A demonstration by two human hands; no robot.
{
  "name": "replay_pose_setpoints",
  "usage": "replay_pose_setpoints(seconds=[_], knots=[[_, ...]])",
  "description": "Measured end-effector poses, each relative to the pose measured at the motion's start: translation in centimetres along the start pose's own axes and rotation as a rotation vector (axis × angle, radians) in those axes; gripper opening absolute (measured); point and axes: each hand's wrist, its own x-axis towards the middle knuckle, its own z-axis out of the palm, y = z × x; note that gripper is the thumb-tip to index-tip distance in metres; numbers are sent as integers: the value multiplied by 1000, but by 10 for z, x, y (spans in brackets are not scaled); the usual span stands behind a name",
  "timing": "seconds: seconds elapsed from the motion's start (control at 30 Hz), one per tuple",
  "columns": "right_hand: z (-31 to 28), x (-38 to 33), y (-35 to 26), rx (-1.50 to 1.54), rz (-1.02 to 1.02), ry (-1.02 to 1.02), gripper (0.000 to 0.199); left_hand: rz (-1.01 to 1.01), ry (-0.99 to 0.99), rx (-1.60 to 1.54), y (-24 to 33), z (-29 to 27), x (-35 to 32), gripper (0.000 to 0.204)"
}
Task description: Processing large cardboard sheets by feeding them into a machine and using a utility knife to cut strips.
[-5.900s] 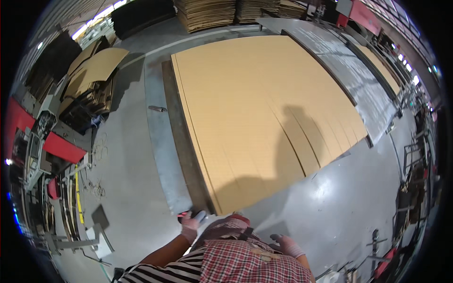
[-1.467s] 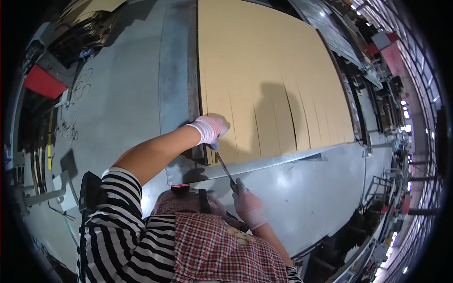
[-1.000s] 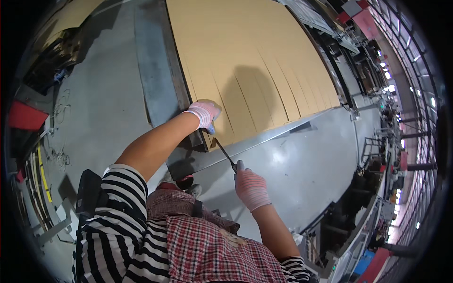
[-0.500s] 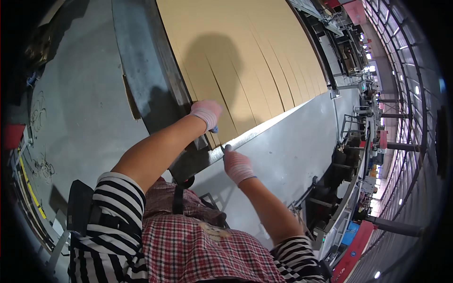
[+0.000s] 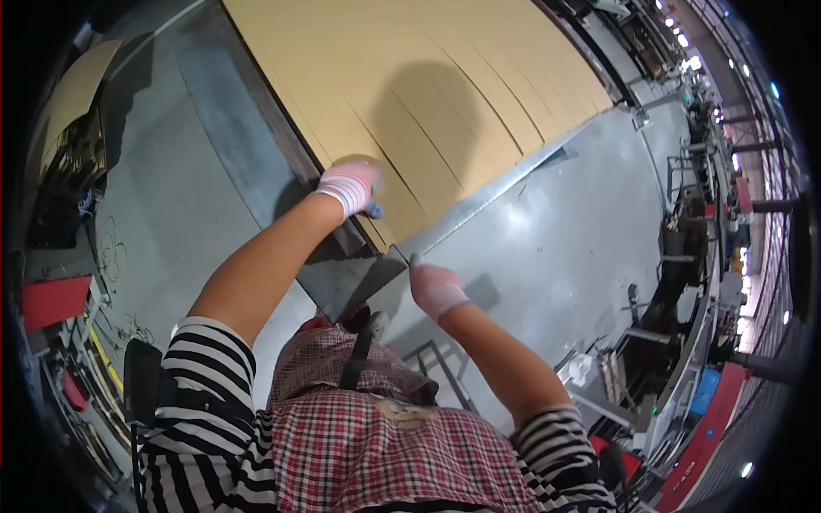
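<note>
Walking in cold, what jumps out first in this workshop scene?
A huge tan cardboard sheet fills the upper middle, lying on a grey metal table. Near its closest corner, the gloved left hand rests on the sheet's edge, and the gloved right hand is at the table's rim. A plaid apron fills the bottom.

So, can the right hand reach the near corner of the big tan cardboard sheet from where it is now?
Probably yes: the right hand is just beside the near corner of the big tan cardboard sheet, and nothing lies between them.
</note>
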Motion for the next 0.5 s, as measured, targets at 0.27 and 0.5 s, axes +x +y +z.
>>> replay_pose_setpoints(seconds=[0.27,0.5], knots=[[25,10,38,65,-22,27,26,41,39,-81,7,6,23,55],[82,-49,127,81,13,20,27,72,94,-74,6,5,31,54]])
